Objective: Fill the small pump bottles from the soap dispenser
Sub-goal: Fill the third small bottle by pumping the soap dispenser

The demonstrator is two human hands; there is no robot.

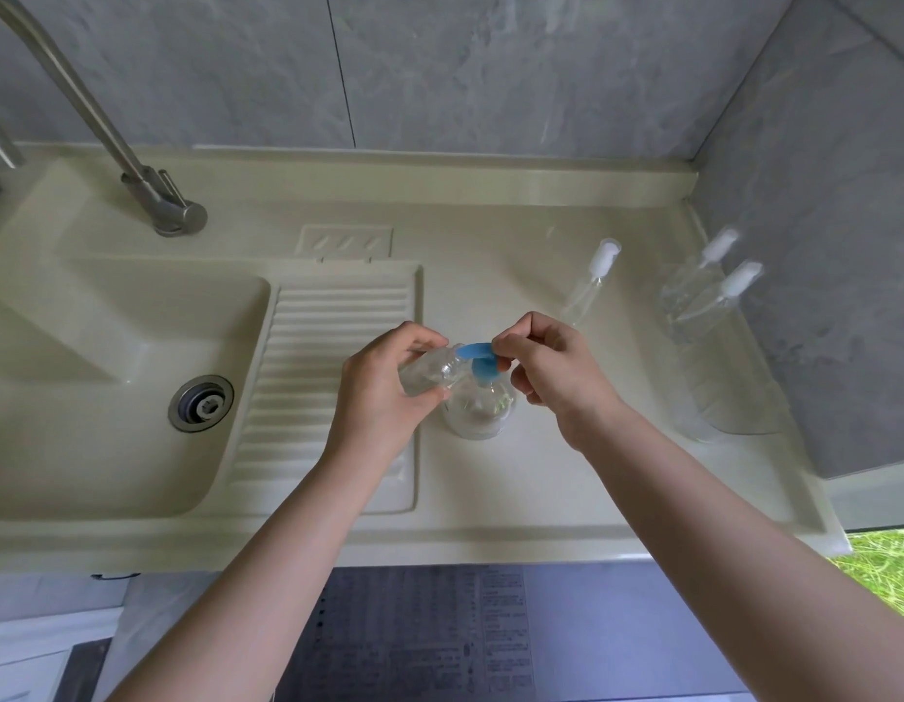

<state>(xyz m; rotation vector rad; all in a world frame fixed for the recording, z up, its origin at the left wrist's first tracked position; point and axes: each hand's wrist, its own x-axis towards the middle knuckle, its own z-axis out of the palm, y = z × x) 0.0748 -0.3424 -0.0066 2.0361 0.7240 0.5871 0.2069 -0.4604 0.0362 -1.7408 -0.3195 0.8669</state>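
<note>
My left hand grips a small clear bottle, held tilted with its open mouth up against the blue spout of the dispenser. My right hand is curled over the dispenser's blue pump head, fingertips pinching its back end. The dispenser stands upright on the cream counter, clear-bodied, just right of the ribbed drainboard.

Left of the dispenser, beyond the drainboard, lies the sink with its metal drain. Behind and to the right of the dispenser, one capped pump bottle stands on the counter, partly hidden by my right hand. Farther right of the dispenser, two more capped bottles stand in a clear container near the grey wall. Far behind and left of the dispenser, the tap rises from the counter's back edge; whether the small bottle holds any soap, I cannot tell.
</note>
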